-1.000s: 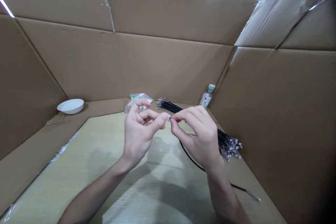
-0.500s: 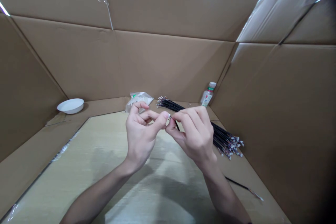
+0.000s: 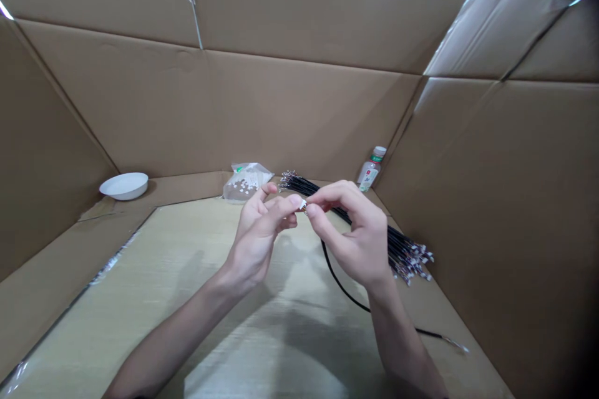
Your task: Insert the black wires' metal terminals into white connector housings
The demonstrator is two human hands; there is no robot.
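My left hand (image 3: 259, 234) pinches a small white connector (image 3: 302, 205) between thumb and finger above the middle of the table. Against it, the thumb and forefinger of my right hand (image 3: 353, 230) are closed on the thin wires at the end of a black cable (image 3: 339, 283). That cable droops below my right hand, passes behind my right wrist and ends at the lower right in bare-looking wires with a pale tip. How far the wires sit in the connector is too small to tell.
Behind my right hand lies a bundle of black cables (image 3: 402, 246) with white connectors at the near end. A clear bag of small white pieces (image 3: 246, 184), a bottle (image 3: 371, 169) and a white bowl (image 3: 124, 186) stand along the back. Cardboard walls (image 3: 309, 112) enclose the table (image 3: 187, 274).
My right hand has turned and its fingers have shifted at the connector, so more of the drooping cable shows. My left hand has rotated slightly, uncovering more of the clear bag.
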